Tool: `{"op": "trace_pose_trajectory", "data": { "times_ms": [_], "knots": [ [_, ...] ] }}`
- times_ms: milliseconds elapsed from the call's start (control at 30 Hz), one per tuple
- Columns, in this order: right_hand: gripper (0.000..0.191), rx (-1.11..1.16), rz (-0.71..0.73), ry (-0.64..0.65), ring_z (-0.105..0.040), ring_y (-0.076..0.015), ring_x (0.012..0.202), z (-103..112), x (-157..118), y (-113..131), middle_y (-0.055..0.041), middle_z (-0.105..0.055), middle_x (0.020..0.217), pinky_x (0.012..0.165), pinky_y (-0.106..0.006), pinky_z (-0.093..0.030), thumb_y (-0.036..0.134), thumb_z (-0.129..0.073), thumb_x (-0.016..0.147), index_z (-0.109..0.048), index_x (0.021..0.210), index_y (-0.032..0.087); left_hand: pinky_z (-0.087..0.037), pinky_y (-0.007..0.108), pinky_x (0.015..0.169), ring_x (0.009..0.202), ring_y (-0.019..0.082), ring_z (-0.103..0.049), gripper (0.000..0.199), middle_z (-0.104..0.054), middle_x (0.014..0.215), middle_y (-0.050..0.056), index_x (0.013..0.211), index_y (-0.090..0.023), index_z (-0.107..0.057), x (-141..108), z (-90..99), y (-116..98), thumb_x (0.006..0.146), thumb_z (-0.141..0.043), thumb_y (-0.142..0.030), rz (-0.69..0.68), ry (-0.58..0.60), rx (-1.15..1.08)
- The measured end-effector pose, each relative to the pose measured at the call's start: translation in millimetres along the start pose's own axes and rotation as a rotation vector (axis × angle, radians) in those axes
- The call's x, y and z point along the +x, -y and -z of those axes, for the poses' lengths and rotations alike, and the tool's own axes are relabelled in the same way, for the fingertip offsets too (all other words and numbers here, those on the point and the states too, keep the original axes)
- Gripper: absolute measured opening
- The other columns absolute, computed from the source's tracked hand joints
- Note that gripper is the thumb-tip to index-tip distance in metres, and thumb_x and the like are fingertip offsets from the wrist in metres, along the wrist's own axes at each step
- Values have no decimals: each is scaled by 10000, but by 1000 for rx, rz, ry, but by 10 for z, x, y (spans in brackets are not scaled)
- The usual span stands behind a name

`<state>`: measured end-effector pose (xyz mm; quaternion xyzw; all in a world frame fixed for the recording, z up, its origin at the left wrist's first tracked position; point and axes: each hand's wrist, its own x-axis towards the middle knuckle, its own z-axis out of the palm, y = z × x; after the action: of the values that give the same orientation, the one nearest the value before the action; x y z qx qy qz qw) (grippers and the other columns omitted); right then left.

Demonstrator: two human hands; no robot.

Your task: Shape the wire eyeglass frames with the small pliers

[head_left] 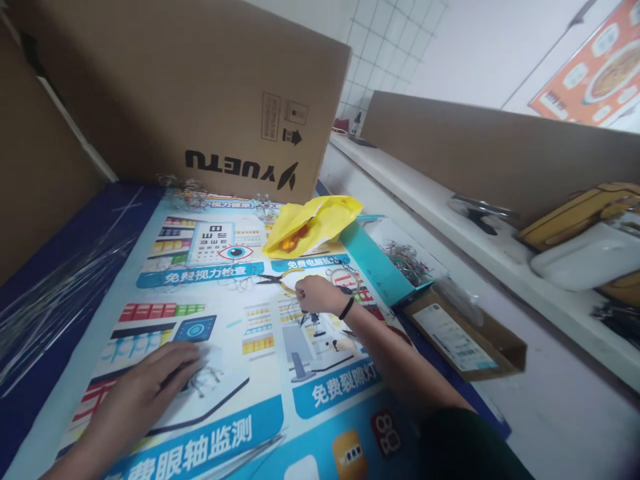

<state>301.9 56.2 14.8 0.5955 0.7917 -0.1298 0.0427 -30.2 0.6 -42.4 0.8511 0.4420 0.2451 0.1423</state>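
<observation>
My left hand (155, 383) is low over the printed sheet (260, 373), its fingers curled and pressed together at a small blurred bunch of wire pieces (207, 380). Farther right, my right hand (319, 295) is closed beside the yellow-handled pliers (280, 279), whose dark jaws point left. Thin wire shows just below this hand; whether the fingers hold it or the pliers' handle is hidden. Behind the pliers lies a yellow bag (320, 223) with orange items at its opening. A teal box (375, 263) holding tangled wire pieces (407, 260) stands to the right.
A large cardboard box (240, 87) stands at the back. Clear plastic wrap (55, 313) lies at the left, with wire clusters (185, 190) near the back edge. A small open carton (460, 333) sits at the right, beside a white ledge (425, 193) bearing bags and other items.
</observation>
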Motion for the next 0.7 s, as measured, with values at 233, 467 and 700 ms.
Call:
{"op": "trace_pose_trajectory", "data": {
  "times_ms": [233,467,700],
  "knots": [
    [199,112,-92,5,-588,-110,675,29,62,-455,-8,-684,750,557,-162,-370,140,-507,659,-668,773,162,-530,244,818,934,190,-653,344,-691,1012,-1,898,-287,-695,-1,-11,15,799,-463,-522,20,32,12],
    [207,66,-210,-44,-590,-138,746,93,102,-797,-45,-681,816,602,-181,-376,129,-510,650,-660,792,148,-532,242,816,929,191,-654,326,-691,1017,-14,901,-297,-693,-26,-17,43,787,-480,-517,32,40,20],
    [438,66,-144,-50,-574,-152,800,168,99,-881,-44,-655,922,646,-192,-384,95,-545,579,-619,1005,165,-538,270,810,925,207,-650,336,-690,1004,1,886,-288,-694,5,8,-13,787,-482,-528,67,49,-35]
  ]
}}
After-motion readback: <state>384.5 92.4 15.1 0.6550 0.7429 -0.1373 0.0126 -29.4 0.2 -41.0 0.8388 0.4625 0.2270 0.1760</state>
